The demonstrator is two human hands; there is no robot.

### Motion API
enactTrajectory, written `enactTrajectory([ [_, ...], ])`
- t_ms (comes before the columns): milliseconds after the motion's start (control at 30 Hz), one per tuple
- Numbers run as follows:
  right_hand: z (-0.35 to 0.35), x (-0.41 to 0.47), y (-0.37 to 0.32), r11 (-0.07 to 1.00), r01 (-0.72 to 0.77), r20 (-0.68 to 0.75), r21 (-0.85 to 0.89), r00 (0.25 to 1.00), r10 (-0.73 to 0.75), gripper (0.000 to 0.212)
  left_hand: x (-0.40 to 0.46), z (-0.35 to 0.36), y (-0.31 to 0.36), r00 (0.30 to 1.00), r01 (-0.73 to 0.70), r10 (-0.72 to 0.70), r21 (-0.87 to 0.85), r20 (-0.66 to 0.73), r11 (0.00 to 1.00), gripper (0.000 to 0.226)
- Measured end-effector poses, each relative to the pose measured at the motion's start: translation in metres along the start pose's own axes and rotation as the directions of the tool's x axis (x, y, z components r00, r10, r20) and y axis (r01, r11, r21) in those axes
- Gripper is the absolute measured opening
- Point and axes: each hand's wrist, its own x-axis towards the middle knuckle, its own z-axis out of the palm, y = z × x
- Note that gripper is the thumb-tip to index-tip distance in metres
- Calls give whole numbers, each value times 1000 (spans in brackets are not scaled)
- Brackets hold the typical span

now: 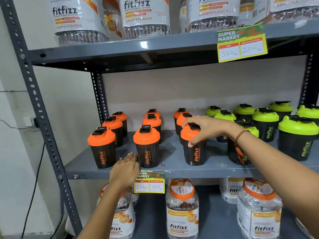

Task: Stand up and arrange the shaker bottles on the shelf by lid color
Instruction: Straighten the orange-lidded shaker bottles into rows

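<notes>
Orange-lidded front shaker (194, 145): right hand (205, 128) gripping its lid; left hand (126, 167) flat, empty. Risk: elbow toppling green-lidded shakers (296, 137) at 3 o'clock.

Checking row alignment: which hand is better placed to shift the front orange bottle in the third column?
Right. The right hand already grips that orange bottle by its lid; the left hand rests flat beside the middle one.
</notes>
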Motion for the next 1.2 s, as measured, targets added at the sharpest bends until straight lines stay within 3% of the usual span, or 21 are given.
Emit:
enactTrajectory([
  [167,-3,-6,-4,999,6,-24,40,1000,-5,90,0,1,0,1000,-1,1,10,7,1000,50],
  [333,3,-3,-29,989,110,-377,98,924,-65,84,2,0,0,1000,-3,3,8,10,1000,50],
  [400,9,3,-47,982,164,-435,94,894,-108,78,1,0,-1,1000,0,-1,9,17,1000,51],
  [567,32,29,-97,972,232,-319,20,923,-214,82,2,0,-2,1000,-5,4,4,26,1000,50],
  [733,59,51,-117,984,173,-143,-33,974,-176,93,2,0,-4,999,-10,10,-4,36,1000,50],
  [933,62,58,-114,982,189,-182,-15,965,-189,71,3,1,-4,999,-8,7,8,40,1000,51],
  [1200,58,53,-113,988,157,-168,-6,973,-156,73,4,3,-5,1000,0,-1,14,29,1000,51],
])
